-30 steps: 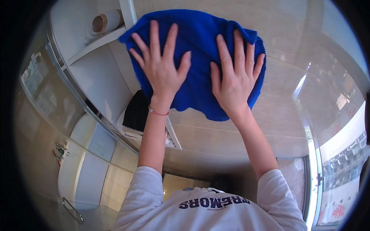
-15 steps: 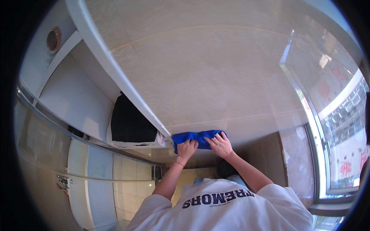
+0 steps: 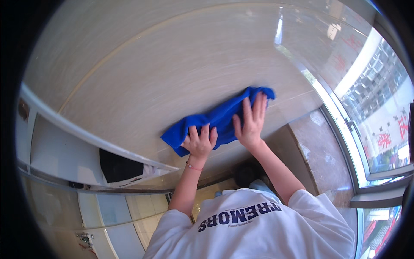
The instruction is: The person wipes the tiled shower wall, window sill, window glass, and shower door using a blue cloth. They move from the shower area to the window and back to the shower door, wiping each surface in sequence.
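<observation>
A blue cloth is spread at a slant across the beige, glossy tiled wall, its right end higher than its left. On its lower left part lies my left hand, fingers parted and a little bent, pressing the fabric to the tiles. My right hand rests farther up on the right part, fingers stretched out flat over the cloth. Loose folds bunch between the two hands. The cloth's upper right corner sticks out past my right fingertips.
White shelving at the left holds a black folded fabric. To the right stands a brownish stone ledge beside a metal-framed window. A dark round object is low down near my legs.
Both hands have moved up the wall with the cloth, away from the shelving edge. The cloth is now spread wider and slanted, and my fingers lie flatter. The view has shifted too.
</observation>
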`<state>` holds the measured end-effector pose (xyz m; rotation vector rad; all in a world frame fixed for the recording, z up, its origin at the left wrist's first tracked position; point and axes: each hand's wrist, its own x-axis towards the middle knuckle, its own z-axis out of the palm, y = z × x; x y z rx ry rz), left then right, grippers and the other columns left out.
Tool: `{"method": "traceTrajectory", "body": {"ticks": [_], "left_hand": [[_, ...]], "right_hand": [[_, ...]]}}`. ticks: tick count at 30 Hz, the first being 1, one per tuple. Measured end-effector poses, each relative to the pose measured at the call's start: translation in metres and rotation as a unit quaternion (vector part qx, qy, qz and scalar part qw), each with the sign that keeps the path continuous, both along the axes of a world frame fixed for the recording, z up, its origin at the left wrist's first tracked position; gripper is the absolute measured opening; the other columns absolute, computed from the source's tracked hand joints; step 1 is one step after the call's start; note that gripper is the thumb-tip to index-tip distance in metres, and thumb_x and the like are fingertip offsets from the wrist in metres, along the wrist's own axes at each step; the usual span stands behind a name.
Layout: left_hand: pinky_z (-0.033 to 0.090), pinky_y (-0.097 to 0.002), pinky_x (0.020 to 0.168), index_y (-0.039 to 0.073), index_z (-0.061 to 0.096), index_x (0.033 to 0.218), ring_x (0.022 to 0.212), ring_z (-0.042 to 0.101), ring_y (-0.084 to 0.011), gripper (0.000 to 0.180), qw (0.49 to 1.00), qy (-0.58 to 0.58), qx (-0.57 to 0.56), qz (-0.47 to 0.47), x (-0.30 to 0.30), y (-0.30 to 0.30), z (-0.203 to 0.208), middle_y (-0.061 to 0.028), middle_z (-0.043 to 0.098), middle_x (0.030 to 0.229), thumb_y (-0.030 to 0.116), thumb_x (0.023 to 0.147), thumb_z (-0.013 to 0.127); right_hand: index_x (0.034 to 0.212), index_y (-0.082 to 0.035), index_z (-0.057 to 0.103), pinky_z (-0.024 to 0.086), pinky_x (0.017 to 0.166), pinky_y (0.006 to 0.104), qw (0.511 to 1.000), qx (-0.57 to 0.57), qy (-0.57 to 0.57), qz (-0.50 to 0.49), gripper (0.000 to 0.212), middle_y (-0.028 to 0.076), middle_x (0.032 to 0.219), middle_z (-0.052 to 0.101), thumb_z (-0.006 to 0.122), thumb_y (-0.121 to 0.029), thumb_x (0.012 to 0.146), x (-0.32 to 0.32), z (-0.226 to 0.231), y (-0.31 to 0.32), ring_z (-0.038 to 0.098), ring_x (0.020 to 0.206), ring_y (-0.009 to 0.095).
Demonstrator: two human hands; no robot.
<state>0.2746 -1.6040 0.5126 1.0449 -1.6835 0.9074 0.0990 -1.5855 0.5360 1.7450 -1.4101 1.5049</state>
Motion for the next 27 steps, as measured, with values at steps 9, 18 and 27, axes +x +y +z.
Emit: {"method": "traceTrajectory", "body": {"ticks": [9, 18, 27], "left_hand": [[0.046, -0.0432, 0.083, 0.031, 0.069, 0.104, 0.092, 0.066, -0.0234, 0.020, 0.929, -0.153, 0.332, -0.051, -0.030, 0.026, -0.153, -0.0001, 0.069, 0.096, 0.032, 0.085, 0.064], [0.049, -0.0452, 0.082, 0.027, 0.067, 0.120, 0.086, 0.064, -0.0240, 0.031, 0.984, -0.076, 0.107, -0.117, -0.159, -0.011, -0.023, -0.0063, 0.068, 0.097, 0.030, 0.090, 0.060], [-0.005, -0.0634, 0.111, 0.036, 0.056, 0.133, 0.120, 0.052, -0.0235, 0.043, 0.961, -0.271, 0.000, -0.048, -0.262, -0.024, -0.037, 0.0076, 0.062, 0.119, 0.040, 0.091, 0.053]], "right_hand": [[0.130, 0.009, 0.039, 0.025, 0.110, 0.0580, 0.961, 0.272, -0.021, -0.045, 0.065, 0.042, 0.136, 0.032, 0.069, -0.024, 0.082, -0.053, -0.168, 0.041, 0.030, 0.130, 0.056], [0.141, 0.003, 0.033, 0.017, 0.112, 0.0572, 0.979, 0.002, -0.187, -0.082, 0.066, 0.036, 0.151, 0.011, 0.061, -0.011, 0.083, -0.143, -0.052, -0.019, 0.014, 0.138, 0.056], [0.147, 0.007, 0.019, 0.010, 0.115, 0.0528, 0.956, -0.014, -0.243, -0.162, 0.064, 0.032, 0.154, 0.008, 0.039, -0.026, 0.096, -0.239, -0.116, -0.044, 0.009, 0.143, 0.049]]}}
